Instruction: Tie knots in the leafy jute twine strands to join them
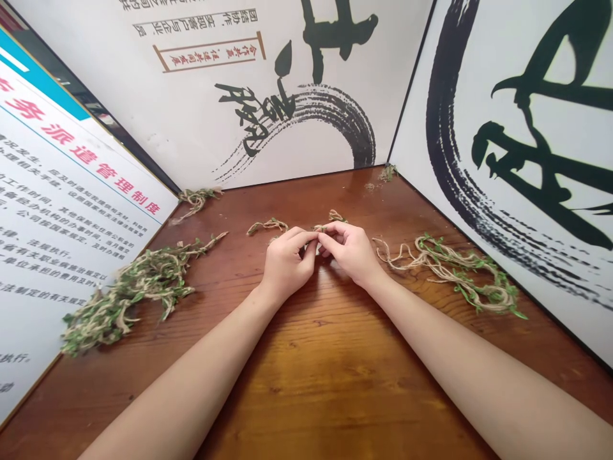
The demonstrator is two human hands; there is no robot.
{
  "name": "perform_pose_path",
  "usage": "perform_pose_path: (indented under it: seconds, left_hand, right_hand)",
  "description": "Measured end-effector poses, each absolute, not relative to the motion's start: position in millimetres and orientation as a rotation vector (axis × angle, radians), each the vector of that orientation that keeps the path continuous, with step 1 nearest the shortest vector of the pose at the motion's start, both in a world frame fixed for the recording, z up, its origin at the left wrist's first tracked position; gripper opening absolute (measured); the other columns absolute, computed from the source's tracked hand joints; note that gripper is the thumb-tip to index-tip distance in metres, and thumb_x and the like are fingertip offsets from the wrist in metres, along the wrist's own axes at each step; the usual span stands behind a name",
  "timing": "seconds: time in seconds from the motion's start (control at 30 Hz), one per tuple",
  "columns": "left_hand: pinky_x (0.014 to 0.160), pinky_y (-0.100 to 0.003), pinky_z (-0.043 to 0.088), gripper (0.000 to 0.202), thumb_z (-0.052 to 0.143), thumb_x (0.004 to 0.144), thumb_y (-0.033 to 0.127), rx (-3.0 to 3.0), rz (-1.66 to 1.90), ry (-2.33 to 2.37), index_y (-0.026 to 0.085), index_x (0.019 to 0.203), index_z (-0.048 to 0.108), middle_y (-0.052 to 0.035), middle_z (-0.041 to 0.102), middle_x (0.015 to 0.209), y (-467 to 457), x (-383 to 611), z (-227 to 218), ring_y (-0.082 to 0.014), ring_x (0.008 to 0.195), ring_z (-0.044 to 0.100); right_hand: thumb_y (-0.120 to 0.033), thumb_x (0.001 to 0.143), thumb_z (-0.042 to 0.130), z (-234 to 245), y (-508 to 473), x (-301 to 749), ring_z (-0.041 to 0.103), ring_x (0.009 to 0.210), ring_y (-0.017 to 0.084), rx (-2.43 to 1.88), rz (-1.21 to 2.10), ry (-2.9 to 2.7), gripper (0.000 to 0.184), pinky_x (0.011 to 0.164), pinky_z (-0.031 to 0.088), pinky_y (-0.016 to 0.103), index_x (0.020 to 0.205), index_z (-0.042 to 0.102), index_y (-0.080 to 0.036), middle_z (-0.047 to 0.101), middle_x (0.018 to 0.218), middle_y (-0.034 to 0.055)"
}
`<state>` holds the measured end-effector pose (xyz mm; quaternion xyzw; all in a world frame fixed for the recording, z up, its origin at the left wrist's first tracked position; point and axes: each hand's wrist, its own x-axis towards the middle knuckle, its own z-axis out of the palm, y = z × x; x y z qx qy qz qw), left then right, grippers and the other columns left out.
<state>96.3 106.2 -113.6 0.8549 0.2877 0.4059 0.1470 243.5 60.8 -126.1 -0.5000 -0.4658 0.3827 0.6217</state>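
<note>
Forearms enter from the bottom edge, the left forearm (191, 377) and the right forearm (460, 377) converging on the two hands. Left of the hands: a large tangled bundle of jute twine with small green leaves (127, 297), its loose ends reaching toward them; farther left and beyond it, a smaller twist of leafed twine (196, 199). Just beyond the hands and slightly left lies a short leafed twine piece (267, 225). Centre: the left hand (287, 265) and right hand (347, 252) are together, their fingertips (311, 239) meeting in a pinch beneath a short twine strand (336, 216). The fingers hide the meeting point, so cannot tell whether they are clamped on the strand. Step in hand judged to be fine fingertip work on this strand; the next move calls for small, controlled finger motion. Right of the hands: a loose leafed twine coil (457, 275), and farther right and beyond it, a small twine scrap (387, 172). Surface: reddish-brown varnished wooden tabletop (330, 383). Room: a printed Chinese regulations board (62, 191) stands left of the hands, a calligraphy panel (297, 83) beyond them, and a second calligraphy panel (527, 128) to their right.
</note>
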Motion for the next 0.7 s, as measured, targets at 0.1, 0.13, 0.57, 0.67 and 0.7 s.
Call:
perform_pose_path:
  seconds: [0.1, 0.13, 0.57, 0.67, 0.7]
  left_hand:
    - [0.064, -0.025, 0.050, 0.011, 0.062, 0.092, 0.022, 2.387, 1.149, 0.886, 0.019, 0.095, 0.072, -0.0040, 0.075, 0.082, 105.2, 96.7, -112.9, -0.0131, 0.067, 0.065]
    - [0.061, -0.024, 0.048, 0.008, 0.064, 0.091, 0.024, 2.353, 1.148, 0.925, 0.019, 0.094, 0.070, -0.0027, 0.074, 0.080, 104.9, 96.8, -112.9, -0.0119, 0.063, 0.063]
    - [0.070, -0.028, 0.054, 0.017, 0.060, 0.089, 0.023, 2.340, 1.123, 1.006, 0.018, 0.087, 0.076, -0.0060, 0.072, 0.088, 108.1, 97.0, -110.4, -0.0157, 0.076, 0.066]
    - [0.073, -0.029, 0.055, 0.017, 0.065, 0.090, 0.030, 2.319, 1.124, 0.978, 0.018, 0.087, 0.076, -0.0062, 0.072, 0.089, 108.0, 98.1, -110.0, -0.0162, 0.078, 0.066]
    - [0.074, -0.029, 0.055, 0.016, 0.066, 0.090, 0.031, 2.318, 1.121, 0.967, 0.018, 0.087, 0.076, -0.0062, 0.072, 0.089, 108.1, 98.4, -110.1, -0.0162, 0.078, 0.066]
  right_hand:
    - [-0.039, 0.079, 0.072, -127.2, 62.5, 244.3, 0.064, 0.062, 0.016, -1.158, 0.893, -1.020, 0.020, 0.062, 0.055, 0.032, 0.083, 0.070, -0.020, 0.069, 0.072, 0.0022]
    - [-0.040, 0.079, 0.072, -127.9, 63.3, 244.7, 0.064, 0.062, 0.016, -1.153, 0.899, -0.995, 0.021, 0.061, 0.055, 0.031, 0.084, 0.070, -0.020, 0.069, 0.071, 0.0020]
    - [-0.037, 0.082, 0.068, -130.2, 63.9, 246.5, 0.062, 0.068, 0.017, -1.167, 0.816, -1.066, 0.017, 0.063, 0.051, 0.031, 0.084, 0.070, -0.020, 0.070, 0.078, 0.0031]
    - [-0.032, 0.083, 0.065, -130.5, 63.0, 245.6, 0.064, 0.075, 0.018, -1.164, 0.789, -1.143, 0.012, 0.068, 0.052, 0.032, 0.081, 0.069, -0.021, 0.070, 0.079, 0.0034]
    - [-0.030, 0.083, 0.064, -130.8, 62.9, 245.4, 0.065, 0.076, 0.019, -1.169, 0.780, -1.155, 0.011, 0.069, 0.052, 0.032, 0.080, 0.069, -0.021, 0.070, 0.079, 0.0034]
